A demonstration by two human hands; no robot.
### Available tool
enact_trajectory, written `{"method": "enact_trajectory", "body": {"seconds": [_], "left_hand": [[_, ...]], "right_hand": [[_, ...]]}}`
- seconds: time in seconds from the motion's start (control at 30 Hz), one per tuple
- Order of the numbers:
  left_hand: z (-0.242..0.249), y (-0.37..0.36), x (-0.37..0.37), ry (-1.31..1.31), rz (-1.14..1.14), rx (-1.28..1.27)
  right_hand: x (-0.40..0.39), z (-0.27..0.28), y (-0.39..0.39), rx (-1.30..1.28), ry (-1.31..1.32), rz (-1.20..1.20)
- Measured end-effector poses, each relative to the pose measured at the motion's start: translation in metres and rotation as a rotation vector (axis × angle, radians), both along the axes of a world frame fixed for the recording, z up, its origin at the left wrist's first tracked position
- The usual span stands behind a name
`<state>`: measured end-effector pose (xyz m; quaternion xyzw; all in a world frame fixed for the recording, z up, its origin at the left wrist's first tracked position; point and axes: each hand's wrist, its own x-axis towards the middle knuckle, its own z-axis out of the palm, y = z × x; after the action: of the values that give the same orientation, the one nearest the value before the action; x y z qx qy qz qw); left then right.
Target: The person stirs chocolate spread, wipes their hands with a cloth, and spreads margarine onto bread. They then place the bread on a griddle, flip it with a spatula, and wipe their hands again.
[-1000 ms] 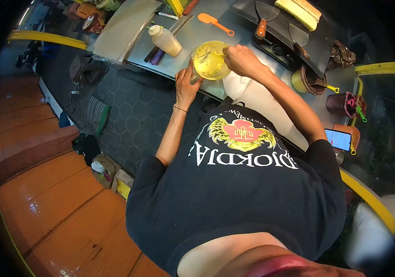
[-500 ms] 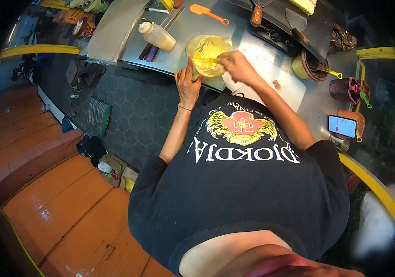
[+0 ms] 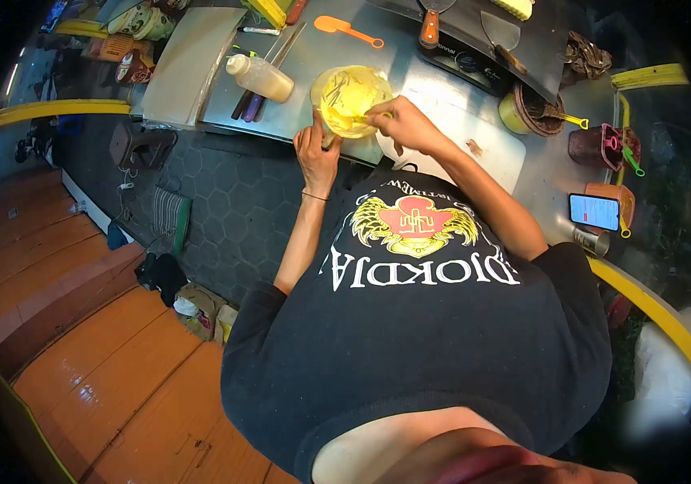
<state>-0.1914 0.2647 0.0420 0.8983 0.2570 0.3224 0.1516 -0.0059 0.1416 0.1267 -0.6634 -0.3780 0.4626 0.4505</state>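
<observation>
A clear bowl [image 3: 351, 95] of yellow batter stands on the steel counter [image 3: 313, 60] near its front edge. My left hand [image 3: 316, 153] grips the bowl's near left side. My right hand [image 3: 403, 123] is at the bowl's right rim, closed on a thin utensil [image 3: 361, 118] whose tip dips into the batter. A white cutting board [image 3: 474, 141] lies just right of the bowl, under my right forearm.
A squeeze bottle [image 3: 260, 77], knives [image 3: 258, 81] and an orange spatula [image 3: 345, 30] lie behind the bowl. A black griddle with scrapers [image 3: 474, 32] sits at the back right. Cups [image 3: 595, 149], a yellow container [image 3: 523, 113] and a lit phone [image 3: 595, 211] stand at the right. Tiled floor and orange steps lie left.
My right hand has moved around the bowl's rim, stirring the batter. The bowl tilted and then settled flatter. My left hand has kept its hold on the bowl's side.
</observation>
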Motion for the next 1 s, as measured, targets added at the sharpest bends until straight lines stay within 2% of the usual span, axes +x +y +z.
{"method": "enact_trajectory", "body": {"seconds": [0.03,0.07,0.13,0.2,0.27,0.33,0.4,0.47,0.5,0.57,0.6,0.67,0.73,0.8,0.87,1.0], "left_hand": [[0.005,0.000,0.002,-0.034,0.020,0.020],[0.010,0.001,0.005,-0.039,0.016,0.027],[0.021,0.000,0.013,-0.152,0.158,-0.402],[0.023,0.007,0.010,-0.122,0.159,-0.579],[0.019,0.010,0.007,-0.293,0.045,-0.736],[0.024,0.002,0.000,-0.336,0.155,-0.463],[0.065,-0.012,0.003,-0.369,0.276,-0.140],[0.095,-0.022,0.013,-0.349,0.035,-0.118],[0.101,-0.030,0.028,-0.331,-0.096,-0.234],[0.064,-0.032,0.077,-0.492,-0.498,-0.765],[0.060,-0.039,0.103,-0.433,-0.469,-1.110],[0.060,-0.038,0.143,-0.331,-0.394,-1.267],[0.064,-0.032,0.175,-0.316,-0.297,-1.638],[0.070,-0.028,0.191,-0.350,-0.315,-1.734],[0.067,-0.015,0.207,-0.260,-0.405,-1.902],[0.047,0.000,0.222,-0.199,-0.511,-1.878]], "right_hand": [[0.001,0.000,0.001,0.007,0.143,-0.068],[0.006,0.001,0.000,0.014,0.139,-0.072],[0.022,0.010,-0.008,-0.032,0.511,-0.108],[0.031,0.028,-0.022,0.043,0.469,-0.185],[0.050,0.046,-0.042,0.180,0.503,-0.216],[0.067,0.051,-0.058,0.318,0.428,-0.363],[0.078,0.057,-0.068,0.398,0.345,-0.563],[0.089,0.042,-0.065,0.417,0.260,-0.763],[0.091,0.036,-0.059,0.420,0.200,-0.808],[0.100,0.026,-0.053,0.481,0.126,-0.855],[0.104,0.021,-0.049,0.531,0.115,-0.864],[0.109,0.018,-0.041,0.561,0.044,-0.924],[0.117,0.015,-0.039,0.575,-0.043,-0.984],[0.126,0.012,-0.045,0.578,-0.102,-1.007],[0.135,0.013,-0.053,0.562,-0.187,-1.050],[0.150,0.013,-0.071,0.515,-0.240,-1.104]]}}
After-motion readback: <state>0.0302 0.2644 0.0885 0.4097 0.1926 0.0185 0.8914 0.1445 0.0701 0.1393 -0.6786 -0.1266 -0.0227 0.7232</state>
